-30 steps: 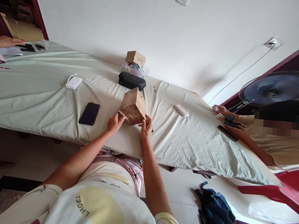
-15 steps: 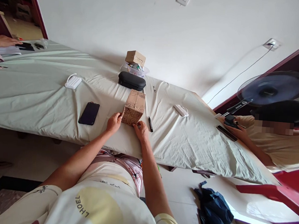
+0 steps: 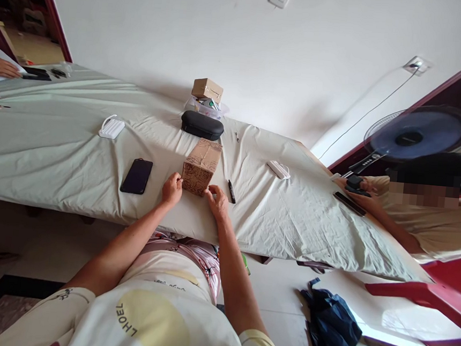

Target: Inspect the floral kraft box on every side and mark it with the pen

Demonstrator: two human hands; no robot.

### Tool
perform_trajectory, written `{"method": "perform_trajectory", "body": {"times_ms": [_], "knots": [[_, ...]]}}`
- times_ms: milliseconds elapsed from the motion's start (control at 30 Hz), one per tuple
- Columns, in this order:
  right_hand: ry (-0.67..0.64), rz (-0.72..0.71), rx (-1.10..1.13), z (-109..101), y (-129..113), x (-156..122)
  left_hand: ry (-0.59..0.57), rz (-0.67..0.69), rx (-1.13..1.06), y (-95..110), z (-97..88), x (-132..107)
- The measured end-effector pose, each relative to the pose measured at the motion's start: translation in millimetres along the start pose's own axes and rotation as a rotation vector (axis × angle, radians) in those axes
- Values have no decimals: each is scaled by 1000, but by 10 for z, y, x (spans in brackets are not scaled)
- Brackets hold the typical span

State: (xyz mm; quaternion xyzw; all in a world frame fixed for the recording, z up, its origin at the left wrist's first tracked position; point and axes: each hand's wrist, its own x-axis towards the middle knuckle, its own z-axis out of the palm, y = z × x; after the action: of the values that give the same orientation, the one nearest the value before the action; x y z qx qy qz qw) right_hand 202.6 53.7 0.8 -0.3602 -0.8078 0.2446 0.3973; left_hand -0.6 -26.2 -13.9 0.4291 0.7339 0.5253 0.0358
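The left hand [image 3: 171, 188] and right hand [image 3: 216, 201] are rested on the table [image 3: 55, 141], fingers curled against the near bottom corners of the upright box [image 3: 201, 159]. Whether it is clamped cannot be told. A pen [image 3: 231, 191] is seen just to its right, a phone [image 3: 136, 175] to its left and a case [image 3: 201, 126] beyond.

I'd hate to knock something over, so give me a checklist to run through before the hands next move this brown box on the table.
1. Cardboard box sits flat on the sheet-covered table: ok.
2. Left hand and right hand both touch the box's near bottom corners: ok.
3. Firm grip on the box: cannot tell.
4. Black marker well clear of the hands: not ok, it lies close beside the right hand.
5. Phone clear on the left: ok, apart from the box.
6. Gap to the black case behind the box: ok.
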Motion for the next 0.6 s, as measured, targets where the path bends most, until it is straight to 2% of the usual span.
{"method": "perform_trajectory", "body": {"times_ms": [200,300,400,600], "knots": [[177,-106,125,10,-15,2,-4,27,-51,4,5,-4],[155,-92,144,14,2,3,-27,9,-59,2,12,-4],[115,-68,143,28,37,2,20,-8,-89,-11,35,-3],[83,-188,76,50,66,7,139,-17,-206,-53,66,12]]}}
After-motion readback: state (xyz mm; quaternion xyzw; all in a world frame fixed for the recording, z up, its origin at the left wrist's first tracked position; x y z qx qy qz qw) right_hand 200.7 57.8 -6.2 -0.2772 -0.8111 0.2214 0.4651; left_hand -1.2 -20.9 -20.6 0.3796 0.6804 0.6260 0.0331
